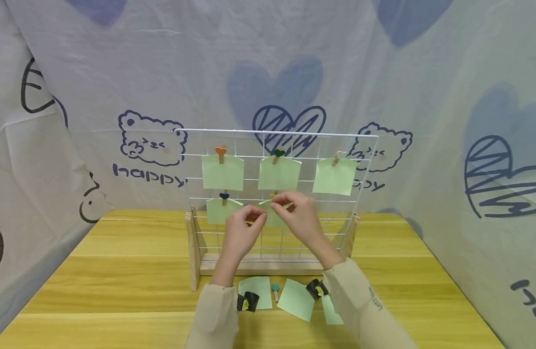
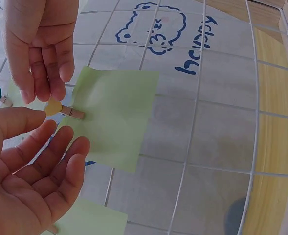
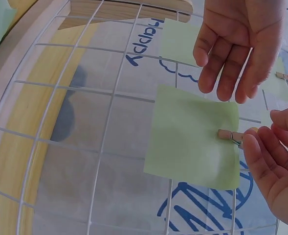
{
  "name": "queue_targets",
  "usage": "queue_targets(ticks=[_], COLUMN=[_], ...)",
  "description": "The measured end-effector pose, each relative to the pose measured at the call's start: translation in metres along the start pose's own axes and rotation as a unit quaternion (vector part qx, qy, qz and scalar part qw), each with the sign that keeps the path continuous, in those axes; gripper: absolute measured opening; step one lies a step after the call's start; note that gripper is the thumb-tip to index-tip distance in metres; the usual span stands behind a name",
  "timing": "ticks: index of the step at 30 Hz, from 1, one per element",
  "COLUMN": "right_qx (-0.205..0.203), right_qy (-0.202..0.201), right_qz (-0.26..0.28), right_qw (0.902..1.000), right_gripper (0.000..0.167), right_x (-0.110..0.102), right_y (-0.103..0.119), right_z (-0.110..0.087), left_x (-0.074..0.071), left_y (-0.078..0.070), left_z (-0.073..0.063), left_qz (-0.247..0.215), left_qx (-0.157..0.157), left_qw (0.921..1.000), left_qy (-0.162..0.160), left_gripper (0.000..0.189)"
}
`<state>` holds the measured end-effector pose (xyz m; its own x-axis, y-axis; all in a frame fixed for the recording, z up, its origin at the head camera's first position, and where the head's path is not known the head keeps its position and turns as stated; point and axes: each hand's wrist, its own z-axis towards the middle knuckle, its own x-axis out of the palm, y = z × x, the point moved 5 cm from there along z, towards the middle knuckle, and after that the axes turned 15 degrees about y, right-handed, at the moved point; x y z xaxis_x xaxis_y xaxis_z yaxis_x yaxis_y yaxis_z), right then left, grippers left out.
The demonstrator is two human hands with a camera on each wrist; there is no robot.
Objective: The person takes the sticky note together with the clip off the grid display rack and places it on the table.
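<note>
Your right hand (image 1: 300,215), its fingers loosely bent and without a grip, lies just beside the clip (image 2: 72,113) at its yellow heart (image 2: 54,107). Your left hand (image 1: 243,228), relaxed and holding nothing, lies near it, lower and to the left. The clip, wooden with a metal spring, pins the square, smooth green paper note (image 2: 119,112) to the white wire grid (image 1: 337,134).

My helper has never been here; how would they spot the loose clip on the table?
Find the white wire grid standing on the table. In front of its wooden base, between two pale green notes, lies a small clip. Its teal top sets it apart from the clips up on the grid.
</note>
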<state>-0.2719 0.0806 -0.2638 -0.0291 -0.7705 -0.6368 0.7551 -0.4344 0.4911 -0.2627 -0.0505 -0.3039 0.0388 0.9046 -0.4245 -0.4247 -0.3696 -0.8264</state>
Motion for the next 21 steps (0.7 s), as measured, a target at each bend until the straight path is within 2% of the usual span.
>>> queue_targets(ticks=[21], right_qx=[-0.028], right_qy=[-0.031], right_qz=[-0.016], right_qw=[0.9990], right_gripper=[0.007], right_x=[-0.0050], right_y=[0.0037], right_z=[0.0061], left_x=[-0.0093], left_y=[-0.0022], left_z=[0.0011], left_qz=[-0.019], left_qx=[0.012], left_qw=[0.9985], left_qy=[-0.050], left_gripper=[0.011])
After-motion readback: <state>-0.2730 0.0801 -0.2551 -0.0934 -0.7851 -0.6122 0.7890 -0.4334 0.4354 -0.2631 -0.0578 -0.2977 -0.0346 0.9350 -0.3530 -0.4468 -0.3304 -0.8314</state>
